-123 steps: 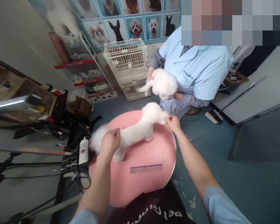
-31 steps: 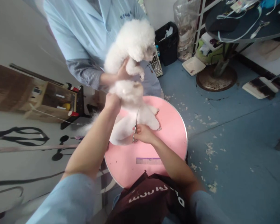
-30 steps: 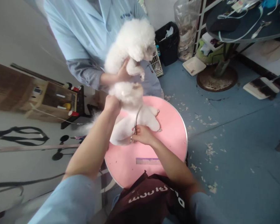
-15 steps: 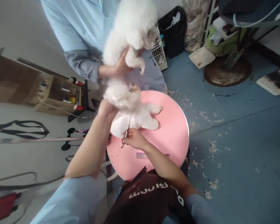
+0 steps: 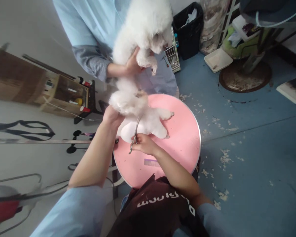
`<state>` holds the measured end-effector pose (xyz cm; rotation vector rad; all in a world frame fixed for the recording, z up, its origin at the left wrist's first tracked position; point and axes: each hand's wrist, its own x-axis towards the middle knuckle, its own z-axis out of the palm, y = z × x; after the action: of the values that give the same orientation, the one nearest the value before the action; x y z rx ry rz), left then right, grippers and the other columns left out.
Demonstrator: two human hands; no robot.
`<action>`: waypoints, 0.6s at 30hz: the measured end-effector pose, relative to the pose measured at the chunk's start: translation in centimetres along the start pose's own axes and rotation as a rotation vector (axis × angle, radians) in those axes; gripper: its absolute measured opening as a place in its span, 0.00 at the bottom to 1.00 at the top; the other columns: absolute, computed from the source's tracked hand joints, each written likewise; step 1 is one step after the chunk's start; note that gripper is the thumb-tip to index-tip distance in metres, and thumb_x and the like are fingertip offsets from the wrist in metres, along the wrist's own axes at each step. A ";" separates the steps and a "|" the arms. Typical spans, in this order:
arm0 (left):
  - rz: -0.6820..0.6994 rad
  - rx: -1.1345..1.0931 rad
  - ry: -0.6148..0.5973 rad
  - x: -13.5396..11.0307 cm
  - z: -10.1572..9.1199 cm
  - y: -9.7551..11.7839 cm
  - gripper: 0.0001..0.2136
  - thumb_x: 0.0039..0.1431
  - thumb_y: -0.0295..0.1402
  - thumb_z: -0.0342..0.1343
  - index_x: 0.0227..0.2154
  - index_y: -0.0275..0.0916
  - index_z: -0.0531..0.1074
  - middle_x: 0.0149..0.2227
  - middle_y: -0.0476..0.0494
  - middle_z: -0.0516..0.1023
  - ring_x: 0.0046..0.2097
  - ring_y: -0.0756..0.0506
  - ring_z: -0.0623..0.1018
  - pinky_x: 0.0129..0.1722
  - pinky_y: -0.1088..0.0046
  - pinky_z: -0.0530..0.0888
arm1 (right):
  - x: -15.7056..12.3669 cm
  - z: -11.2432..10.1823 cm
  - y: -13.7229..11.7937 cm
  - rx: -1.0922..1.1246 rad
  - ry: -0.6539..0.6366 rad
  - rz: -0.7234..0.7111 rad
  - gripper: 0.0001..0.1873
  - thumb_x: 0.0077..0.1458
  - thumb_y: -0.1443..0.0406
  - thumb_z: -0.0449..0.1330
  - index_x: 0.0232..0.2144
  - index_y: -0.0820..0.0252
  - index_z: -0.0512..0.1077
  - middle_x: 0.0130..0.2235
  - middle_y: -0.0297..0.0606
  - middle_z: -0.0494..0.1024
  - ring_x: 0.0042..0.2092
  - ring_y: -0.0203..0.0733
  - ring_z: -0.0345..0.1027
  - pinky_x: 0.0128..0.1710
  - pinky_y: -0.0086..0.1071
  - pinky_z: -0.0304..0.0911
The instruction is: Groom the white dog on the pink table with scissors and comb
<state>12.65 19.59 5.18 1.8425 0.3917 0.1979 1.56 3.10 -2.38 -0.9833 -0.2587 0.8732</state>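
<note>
A white fluffy dog (image 5: 148, 125) is on the round pink table (image 5: 182, 141), its legs pointing to the right. My left hand (image 5: 112, 116) cups the back of its head, the fingers partly hidden in the fur. In my right hand (image 5: 145, 144) is a pair of scissors (image 5: 135, 136), held by the handles, with the blades pointing up against the fur of the dog's body below the head. A comb (image 5: 151, 162) with a purple spine lies on the table, partly covered by my right forearm.
Across the table a co-worker in a light blue top (image 5: 88, 33) holds another white dog (image 5: 145, 29). Fur clippings (image 5: 225, 158) are scattered on the blue floor. Behind stand a black bin (image 5: 191, 33) and a white tray (image 5: 218, 60). A wooden box (image 5: 64, 95) is at left.
The view has shifted slightly, so the background sits further right. The scissors have turned a little against the fur. My left hand stays on the dog's head.
</note>
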 end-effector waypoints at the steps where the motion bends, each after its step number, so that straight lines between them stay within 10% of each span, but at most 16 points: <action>1: -0.007 -0.013 0.002 0.0 -0.1 -0.1 0.15 0.58 0.45 0.56 0.37 0.36 0.72 0.38 0.37 0.76 0.51 0.39 0.77 0.47 0.65 0.77 | 0.1 0.0 0.1 -0.015 -0.002 0.005 0.14 0.42 0.75 0.63 0.33 0.60 0.67 0.28 0.28 0.74 0.32 0.36 0.73 0.34 0.29 0.69; 18: -0.076 -0.288 -0.025 -2.6 1.7 1.2 0.10 0.54 0.32 0.55 0.38 0.34 0.74 0.44 0.37 0.78 0.51 0.40 0.76 0.49 0.66 0.77 | 0.8 -0.9 2.4 -0.298 0.059 0.001 0.09 0.44 0.72 0.62 0.32 0.61 0.69 0.26 0.28 0.74 0.30 0.35 0.70 0.31 0.26 0.64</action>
<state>10.97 16.83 5.99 1.5432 0.3931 0.1695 1.29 3.78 -4.99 -1.2836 -0.3444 0.8195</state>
